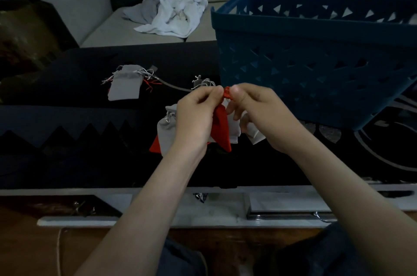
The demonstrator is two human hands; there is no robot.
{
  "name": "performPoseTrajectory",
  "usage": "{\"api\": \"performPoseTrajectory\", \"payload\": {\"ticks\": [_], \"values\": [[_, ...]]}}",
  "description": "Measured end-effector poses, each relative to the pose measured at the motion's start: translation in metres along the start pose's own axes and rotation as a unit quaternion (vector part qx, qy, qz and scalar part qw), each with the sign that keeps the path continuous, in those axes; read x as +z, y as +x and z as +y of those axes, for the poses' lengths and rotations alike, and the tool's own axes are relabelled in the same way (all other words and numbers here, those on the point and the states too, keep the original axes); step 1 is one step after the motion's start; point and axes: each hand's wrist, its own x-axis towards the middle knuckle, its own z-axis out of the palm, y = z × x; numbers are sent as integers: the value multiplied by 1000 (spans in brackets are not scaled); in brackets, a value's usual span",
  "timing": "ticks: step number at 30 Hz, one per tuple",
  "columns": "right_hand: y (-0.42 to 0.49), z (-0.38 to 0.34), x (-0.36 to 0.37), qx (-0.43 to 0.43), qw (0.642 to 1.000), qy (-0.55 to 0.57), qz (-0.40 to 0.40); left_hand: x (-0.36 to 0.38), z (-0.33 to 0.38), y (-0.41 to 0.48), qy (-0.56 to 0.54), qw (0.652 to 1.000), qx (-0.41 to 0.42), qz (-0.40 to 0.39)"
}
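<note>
hands mid-cinch: left hand (195, 115) and right hand (259, 113) both pinch the gathered neck of small red fabric drawstring pouch (222, 128), held above grey cloth pouches (167, 128). next, probably: pull cords apart, neck steady.

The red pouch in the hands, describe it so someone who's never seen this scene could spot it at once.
Start at the big blue basket on the right. Before its near left corner, the left hand and right hand pinch the gathered top of the red pouch, which hangs between them. It alone is held up; the grey pouches around it lie flat.
</note>
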Motion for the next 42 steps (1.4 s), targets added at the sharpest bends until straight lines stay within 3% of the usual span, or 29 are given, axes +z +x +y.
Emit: {"api": "performPoseTrajectory", "payload": {"ticks": [8,13,17,22,32,36,42], "values": [[4,0,9,39,993,104,-46,-1,-7,5,15,998,66,0],[3,0,9,25,991,123,-37,-2,0,1,-47,997,55,3],[1,-3,11,22,986,158,-43,-6,4,0,-87,995,37,-43],[2,-1,3,41,977,188,-89,-9,4,0,-60,994,59,-67],[-1,4,-20,72,925,302,-218,-14,0,1,-96,973,95,-187],[-4,1,-25,73,936,271,-214,-19,1,1,-69,965,107,-229],[-4,5,-24,53,974,137,-170,-27,-1,5,85,960,171,-205]]}}
